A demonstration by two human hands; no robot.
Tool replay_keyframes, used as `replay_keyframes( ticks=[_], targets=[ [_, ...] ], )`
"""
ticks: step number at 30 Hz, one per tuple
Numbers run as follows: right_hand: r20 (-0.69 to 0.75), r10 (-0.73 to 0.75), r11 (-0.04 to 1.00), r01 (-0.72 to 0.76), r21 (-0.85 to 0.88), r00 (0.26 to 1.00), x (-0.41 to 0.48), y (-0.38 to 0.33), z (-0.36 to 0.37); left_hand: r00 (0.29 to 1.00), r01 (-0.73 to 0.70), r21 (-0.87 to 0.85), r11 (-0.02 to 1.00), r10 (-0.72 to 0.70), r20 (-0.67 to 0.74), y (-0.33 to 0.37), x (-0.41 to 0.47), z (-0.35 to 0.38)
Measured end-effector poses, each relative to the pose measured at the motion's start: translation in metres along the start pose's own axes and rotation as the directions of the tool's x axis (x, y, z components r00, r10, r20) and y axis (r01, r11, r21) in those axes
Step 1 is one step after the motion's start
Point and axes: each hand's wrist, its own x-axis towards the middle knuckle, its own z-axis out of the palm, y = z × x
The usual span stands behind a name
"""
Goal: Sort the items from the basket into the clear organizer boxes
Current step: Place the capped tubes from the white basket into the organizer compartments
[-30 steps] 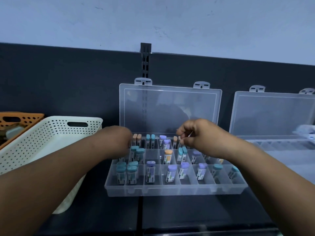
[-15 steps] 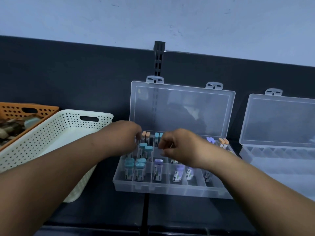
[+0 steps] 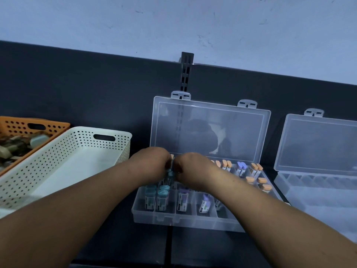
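Two hands meet over the rear-left compartments of the open organizer box (image 3: 185,221). The left hand (image 3: 151,167) and right hand (image 3: 193,172) have fingers curled down out of sight, so I cannot tell whether either grips a tube. Teal-capped tubes (image 3: 157,196) stand at the left and orange-capped tubes (image 3: 257,169) at the right, apparently grouped by cap colour. The white basket (image 3: 63,151) sits just left of the box, likely for short reaches.

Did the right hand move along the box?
Yes. The right hand slid left along the box, from its middle compartments to beside the left hand.
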Motion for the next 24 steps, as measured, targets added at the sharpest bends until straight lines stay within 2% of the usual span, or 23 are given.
replay_keyframes(
  ticks=[4,10,14,20,24],
  targets=[
    [-0.073,-0.003,0.998,0.008,0.070,0.997,-0.001,0.005,-0.012,1.000,-0.011,0.001,1.000,0.011,-0.013,-0.002,-0.001,0.001],
    [-0.181,0.143,0.902,-0.053,0.428,0.973,-0.017,0.036,-0.047,1.000,0.006,-0.067,0.998,-0.005,0.017,-0.007,0.002,0.000],
    [-0.118,0.162,0.925,-0.110,0.364,0.980,-0.015,0.041,-0.042,1.000,-0.012,-0.052,0.999,0.013,0.025,-0.007,0.002,-0.003],
    [-0.046,0.116,0.980,-0.107,0.166,0.992,-0.006,0.028,-0.015,1.000,-0.016,-0.004,1.000,0.017,0.025,-0.002,0.004,-0.005],
    [-0.025,0.132,0.981,-0.127,0.146,0.991,-0.002,0.026,-0.007,0.999,-0.021,0.001,1.000,0.021,0.024,-0.002,0.003,-0.004]
  ],
)
